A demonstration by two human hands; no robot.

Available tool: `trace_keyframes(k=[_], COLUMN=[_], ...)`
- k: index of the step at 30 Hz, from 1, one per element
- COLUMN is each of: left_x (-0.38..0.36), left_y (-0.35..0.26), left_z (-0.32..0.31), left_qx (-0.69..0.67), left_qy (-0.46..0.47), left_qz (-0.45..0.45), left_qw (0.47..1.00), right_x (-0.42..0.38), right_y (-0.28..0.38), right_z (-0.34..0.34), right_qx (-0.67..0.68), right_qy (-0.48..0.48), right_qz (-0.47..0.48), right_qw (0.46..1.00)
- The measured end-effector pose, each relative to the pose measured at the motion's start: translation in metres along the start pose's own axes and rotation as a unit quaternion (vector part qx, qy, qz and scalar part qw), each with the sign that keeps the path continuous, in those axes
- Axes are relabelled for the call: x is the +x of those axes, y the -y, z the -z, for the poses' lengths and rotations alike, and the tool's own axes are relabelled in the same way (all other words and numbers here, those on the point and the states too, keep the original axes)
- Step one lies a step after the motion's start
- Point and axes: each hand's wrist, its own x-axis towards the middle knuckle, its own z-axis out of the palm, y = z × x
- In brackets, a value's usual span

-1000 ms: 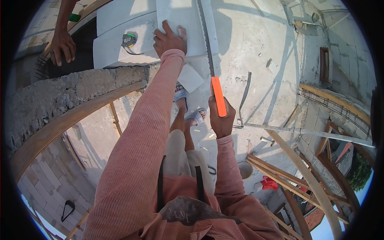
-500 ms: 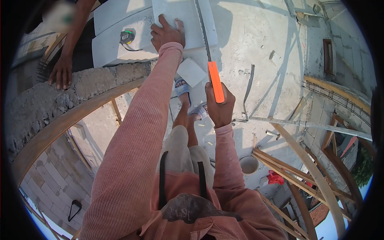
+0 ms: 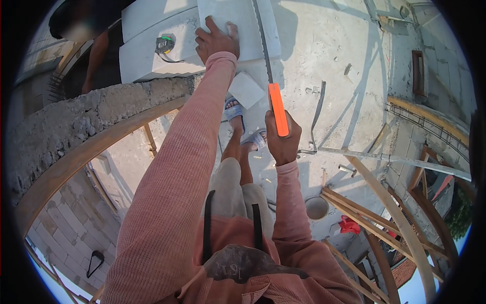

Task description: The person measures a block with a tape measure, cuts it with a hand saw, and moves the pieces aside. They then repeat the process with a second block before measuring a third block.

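My left hand [image 3: 218,40] lies with fingers spread on a pale concrete block [image 3: 248,43], pressing on its top. A handsaw [image 3: 279,110] with an orange handle is in my right hand [image 3: 284,141], fingers wrapped round the grip. Its toothed blade points away from me and runs along the right part of the block. Left of my left hand, a tape measure [image 3: 163,45] rests on another pale block [image 3: 136,55]. A smaller block piece [image 3: 246,90] lies on the floor below, near my sandalled feet.
A rough low wall [image 3: 101,109] curves along the left, with a co-worker's arm [image 3: 96,61] behind it. Wooden beams [image 3: 364,223] and a bucket [image 3: 317,208] stand at the lower right. A thin dark strip [image 3: 319,111] lies on the floor right of the saw.
The saw and my right hand have come slightly back toward me. My left hand stays on the block. The co-worker's hand has left the wall top.
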Motion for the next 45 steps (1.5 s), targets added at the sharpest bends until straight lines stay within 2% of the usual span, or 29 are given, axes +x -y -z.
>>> trace_keyframes(k=[4, 7, 13, 16, 20, 23, 26, 30, 31, 36, 39, 42, 45], left_x=[0.001, 0.003, -0.001, -0.001, -0.002, -0.002, -0.004, -0.002, -0.006, -0.002, -0.004, -0.002, 0.001], left_y=[0.0, -0.001, 0.0, 0.002, 0.0, 0.002, 0.002, 0.002, 0.002, 0.001, 0.0, -0.004, -0.003], left_z=[-0.002, -0.002, 0.0, -0.003, -0.005, -0.001, 0.002, 0.001, 0.001, 0.005, 0.006, 0.008, 0.007], left_qx=[0.004, 0.011, 0.005, 0.009, 0.016, 0.015, 0.006, 0.006, 0.002, -0.006, 0.001, 0.0, 0.003], left_qy=[-0.012, -0.022, -0.014, -0.018, -0.023, -0.01, -0.005, -0.002, 0.001, 0.003, -0.006, 0.005, -0.01], left_qz=[-0.002, -0.005, -0.012, -0.017, -0.026, -0.014, -0.018, -0.019, -0.014, -0.014, -0.013, -0.008, -0.018], left_qw=[1.0, 1.0, 1.0, 1.0, 0.999, 1.0, 1.0, 1.0, 1.0, 1.0, 1.0, 1.0, 1.0], right_x=[-0.018, -0.043, -0.032, -0.028, -0.063, -0.108, -0.081, -0.043, -0.046, -0.11, -0.114, -0.052, -0.037], right_y=[0.0, -0.01, -0.022, -0.02, -0.032, -0.052, -0.042, -0.029, -0.024, -0.047, -0.046, -0.025, -0.022], right_z=[0.011, 0.011, 0.006, 0.006, 0.004, 0.024, 0.024, 0.011, 0.008, 0.024, 0.028, 0.019, 0.017], right_qx=[-0.025, -0.051, -0.064, -0.02, 0.009, -0.024, -0.089, -0.032, -0.011, -0.1, -0.109, -0.083, -0.046], right_qy=[0.014, -0.007, -0.008, -0.005, -0.042, -0.007, 0.001, -0.007, -0.009, -0.005, 0.0, 0.024, 0.019], right_qz=[-0.014, 0.03, 0.034, -0.001, 0.044, -0.021, 0.033, 0.018, 0.008, 0.017, 0.023, 0.024, 0.039], right_qw=[0.999, 0.998, 0.997, 1.0, 0.998, 0.999, 0.995, 0.999, 1.0, 0.995, 0.994, 0.996, 0.998])
